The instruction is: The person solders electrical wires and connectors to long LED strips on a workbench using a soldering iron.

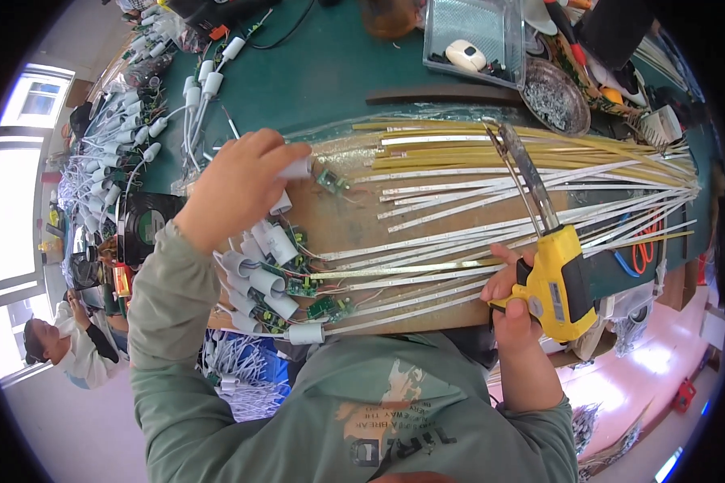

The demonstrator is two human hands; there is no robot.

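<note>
My left hand [238, 183] is closed on a white plastic tube [299, 167] above the left part of the work board. From the tube's right end sticks a small green circuit board [330, 180] with thin wires. In my right hand [511, 294] is a yellow and black soldering gun [562, 283], its metal tip pointing away from me over the strips. White and yellowish LED strips [435, 224] lie fanned across the board, bunched at the right. Below my left hand sit several more white tubes [267, 282] with circuit boards, some wired to strips.
Heaps of white tubes with wires [121, 141] cover the table's left side, beside a black round object [141, 228]. At the back are a clear plastic tray [474, 40], a dark bar [443, 96] and a metal bowl [556, 97]. Orange-handled scissors [643, 253] lie right. Another person [72, 338] sits far left.
</note>
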